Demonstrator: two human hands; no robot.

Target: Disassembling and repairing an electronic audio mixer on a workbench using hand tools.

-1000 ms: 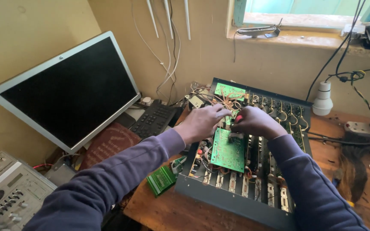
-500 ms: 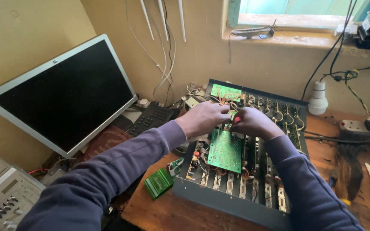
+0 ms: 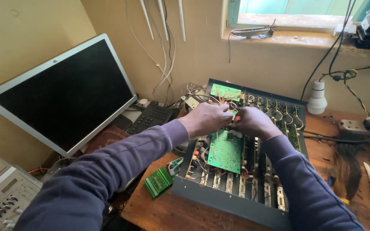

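- Head view looks down on a wooden workbench (image 3: 185, 214) where an opened electronic chassis (image 3: 236, 201) lies with its rows of boards exposed.
- Left hand (image 3: 206, 119) and right hand (image 3: 253, 122) meet over the middle of the chassis, nearly touching, both in purple sleeves.
- Both hands' fingers curl together and pinch at a bundle of thin wires (image 3: 224, 100) just above a green circuit board (image 3: 225, 152); exactly what each fingertip grips is hidden by the knuckles.
- A small red piece shows between the two hands, too small to identify.
- The green circuit board sits tilted up out of the chassis, directly below the hands, its top edge under the fingers.
- A second, smaller green board (image 3: 225, 91) lies at the far end of the chassis.
- A small green ribbed block (image 3: 158, 182) rests on the bench just beside the chassis's near left corner.
- To the left stand a dark flat monitor (image 3: 65, 96), leaning back against the wall, and a black desk telephone (image 3: 153, 117) beside it.
- A grey panel with knobs (image 3: 1, 196) sits at the lower left.
- A white lamp socket (image 3: 317, 97) stands to the right of the chassis, near a power strip (image 3: 356, 127).
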